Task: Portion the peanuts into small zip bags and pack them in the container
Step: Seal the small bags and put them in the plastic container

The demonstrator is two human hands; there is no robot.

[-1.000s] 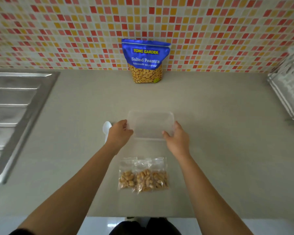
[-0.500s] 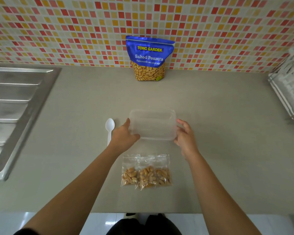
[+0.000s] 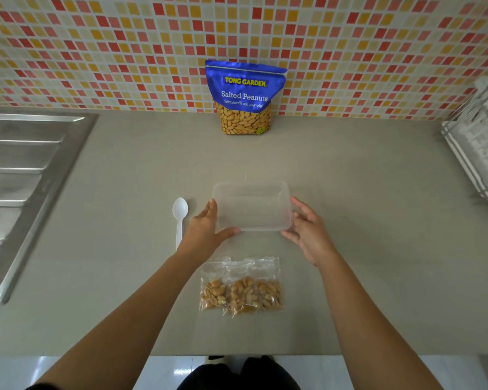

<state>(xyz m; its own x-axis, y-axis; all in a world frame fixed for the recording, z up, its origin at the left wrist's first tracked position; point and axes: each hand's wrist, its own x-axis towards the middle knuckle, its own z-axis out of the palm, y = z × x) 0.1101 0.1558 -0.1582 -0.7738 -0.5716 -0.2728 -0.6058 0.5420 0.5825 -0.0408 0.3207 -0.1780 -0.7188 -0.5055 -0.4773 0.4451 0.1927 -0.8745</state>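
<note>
A clear, empty plastic container (image 3: 251,206) stands on the grey counter. My left hand (image 3: 203,232) rests at its near-left corner, thumb stretched along the front wall and fingers straight up the left side. My right hand (image 3: 310,232) lies against the right wall with its fingers spread and relaxed. Three small zip bags of peanuts (image 3: 241,291) lie side by side, overlapping, just in front of the container between my forearms. The blue Salted Peanuts pouch (image 3: 244,99) stands upright against the tiled wall behind.
A white plastic spoon (image 3: 179,218) lies just left of my left hand. A steel sink drainboard (image 3: 26,178) fills the left side. A white wire rack (image 3: 479,153) stands at the right edge. The counter's front edge runs below the zip bags.
My right hand's fingers have loosened from a grip on the container's right side to a spread, relaxed touch. My left hand has shifted so the spoon shows fully.
</note>
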